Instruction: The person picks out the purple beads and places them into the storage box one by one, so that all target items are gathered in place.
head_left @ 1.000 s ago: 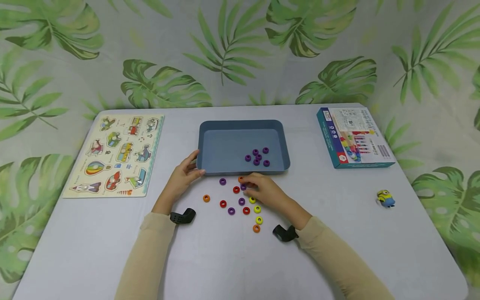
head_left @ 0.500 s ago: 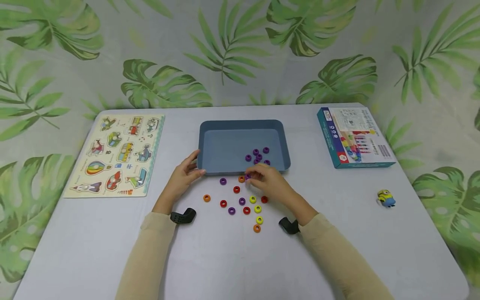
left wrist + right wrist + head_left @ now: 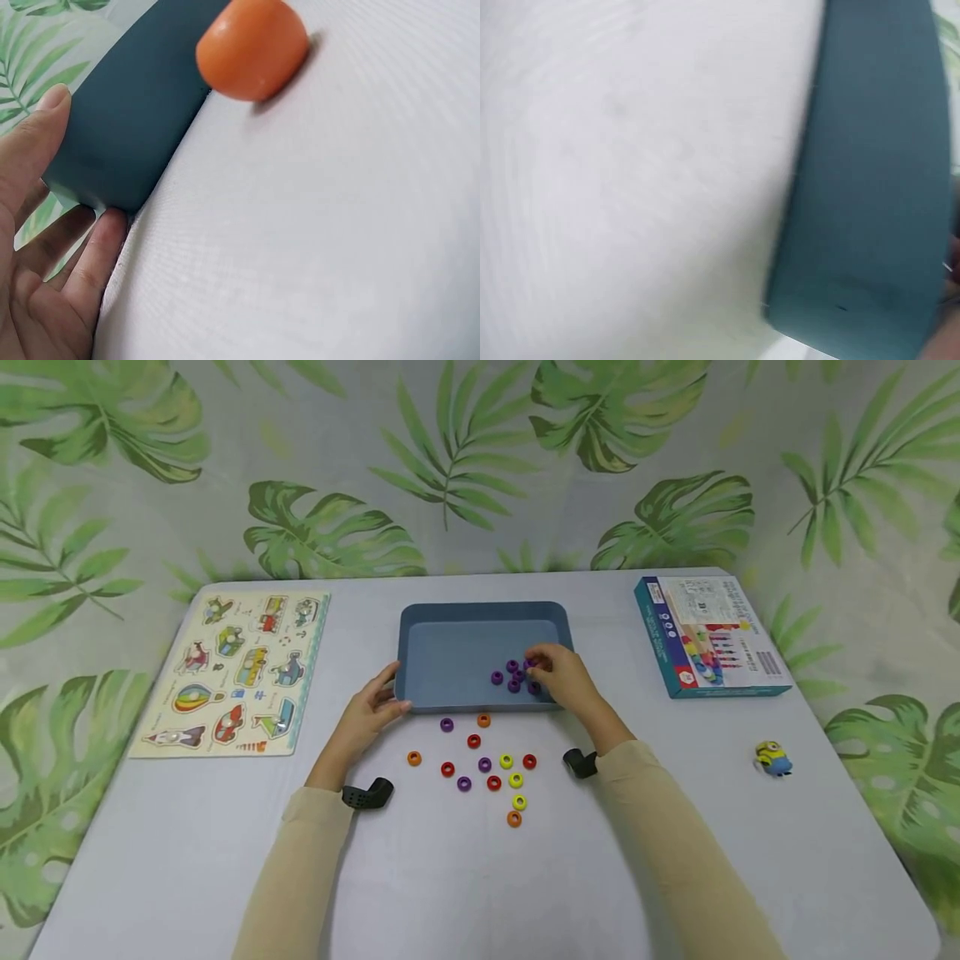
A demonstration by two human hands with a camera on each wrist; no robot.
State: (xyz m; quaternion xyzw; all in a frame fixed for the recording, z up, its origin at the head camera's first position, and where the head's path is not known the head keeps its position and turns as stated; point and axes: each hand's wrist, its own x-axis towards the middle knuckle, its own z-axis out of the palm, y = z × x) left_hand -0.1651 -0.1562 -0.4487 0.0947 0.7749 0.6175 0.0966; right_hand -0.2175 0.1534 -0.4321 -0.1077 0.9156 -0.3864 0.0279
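A blue-grey tray (image 3: pixel 480 709) lies on the white table. My left hand (image 3: pixel 366 713) holds its near left corner, thumb at the front wall and fingers around the side; the left wrist view shows this hand (image 3: pixel 52 247) close up at the tray wall (image 3: pixel 135 112). Inside the tray at the right is a cluster of purple beads (image 3: pixel 513 686). My right hand (image 3: pixel 566 681) reaches over the near right rim and pinches a purple bead (image 3: pixel 529 664) low among them, partly hidden by the fingertips. In the right wrist view the tray wall (image 3: pixel 862 180) hides most of this hand.
In front of the tray lie loose purple, red (image 3: pixel 529 762), yellow (image 3: pixel 516 781) and orange beads (image 3: pixel 483 720). A picture puzzle board (image 3: pixel 232 672) lies at the left. At the right are a flat box (image 3: pixel 712 635) and a small yellow-and-blue figure (image 3: pixel 773 758).
My right hand has carried a purple bead from the table beside the tray's front edge up over the rim into the right part of the tray. My left hand has stayed at the corner.
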